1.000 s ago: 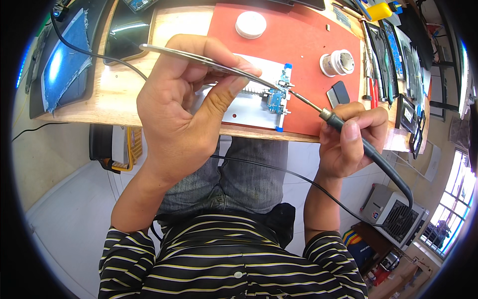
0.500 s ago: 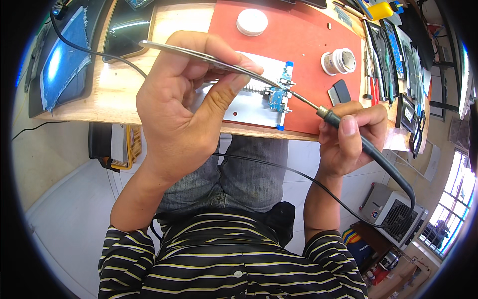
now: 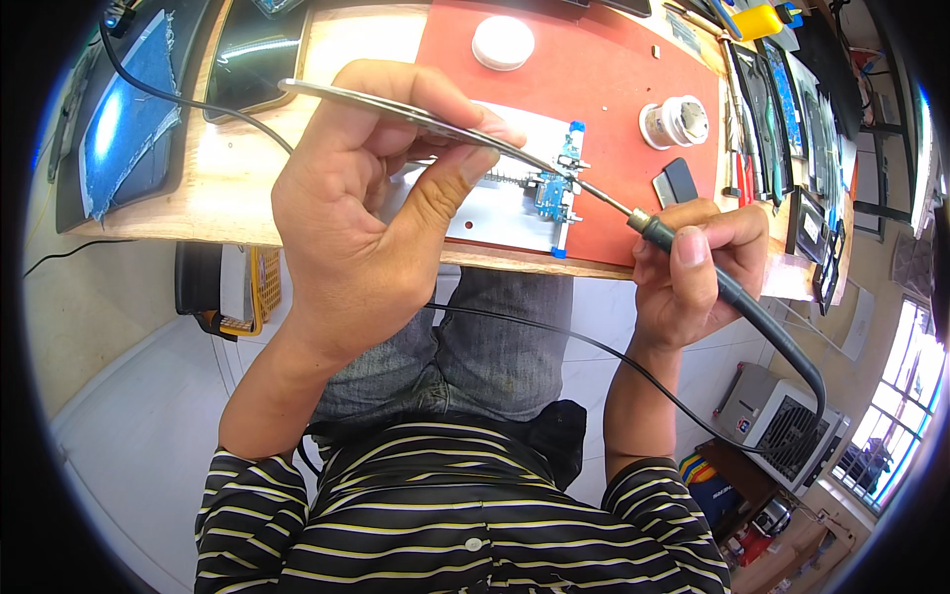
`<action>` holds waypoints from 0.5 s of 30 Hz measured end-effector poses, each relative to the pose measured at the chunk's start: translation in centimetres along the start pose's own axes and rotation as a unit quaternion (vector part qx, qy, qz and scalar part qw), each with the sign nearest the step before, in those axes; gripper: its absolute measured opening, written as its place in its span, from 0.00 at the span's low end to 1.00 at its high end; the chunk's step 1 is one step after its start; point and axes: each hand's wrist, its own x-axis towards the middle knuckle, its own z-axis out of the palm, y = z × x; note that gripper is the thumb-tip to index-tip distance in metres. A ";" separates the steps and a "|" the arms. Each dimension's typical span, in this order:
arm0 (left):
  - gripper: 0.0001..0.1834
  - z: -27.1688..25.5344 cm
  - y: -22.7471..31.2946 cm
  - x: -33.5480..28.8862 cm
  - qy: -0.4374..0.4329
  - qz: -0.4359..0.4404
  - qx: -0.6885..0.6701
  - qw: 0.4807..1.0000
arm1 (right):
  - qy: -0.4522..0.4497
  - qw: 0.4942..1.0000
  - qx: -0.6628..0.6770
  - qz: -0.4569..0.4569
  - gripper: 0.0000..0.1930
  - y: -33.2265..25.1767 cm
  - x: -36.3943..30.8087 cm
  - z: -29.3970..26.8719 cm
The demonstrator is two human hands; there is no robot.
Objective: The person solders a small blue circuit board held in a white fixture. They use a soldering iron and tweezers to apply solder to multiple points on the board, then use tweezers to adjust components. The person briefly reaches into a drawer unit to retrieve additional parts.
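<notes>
My left hand point(image 3: 361, 218) is closed, with thumb and forefinger pinching slim grey metal tweezers point(image 3: 381, 106) whose points reach to the right. My right hand point(image 3: 698, 272) grips a soldering iron point(image 3: 737, 289) by its dark handle, much like a pen. The iron's thin metal shaft slants up and left, and its end appears to meet the tweezer points. Below both tips lies a white clamp holder point(image 3: 515, 223) with a blue spring-loaded jaw point(image 3: 554, 193). My left hand covers part of that holder, and I cannot make out anything small between the tips.
An orange-red mat point(image 3: 614, 89) covers part of the wooden bench point(image 3: 346, 40). On it stand a white round tub point(image 3: 503, 44) and an uncovered jar point(image 3: 675, 123). Phone parts and tools point(image 3: 767, 119) crowd the right side. The iron's black cord point(image 3: 584, 342) loops across my lap.
Almost nothing differs. Both hands hold the same pose, with the tweezers and soldering iron tips still close together over the clamp holder.
</notes>
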 end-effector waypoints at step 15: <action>0.15 0.0 0.0 0.0 -0.008 0.006 0.010 1.000 | -0.005 1.000 -0.001 -0.005 0.10 0.0 0.1 0.0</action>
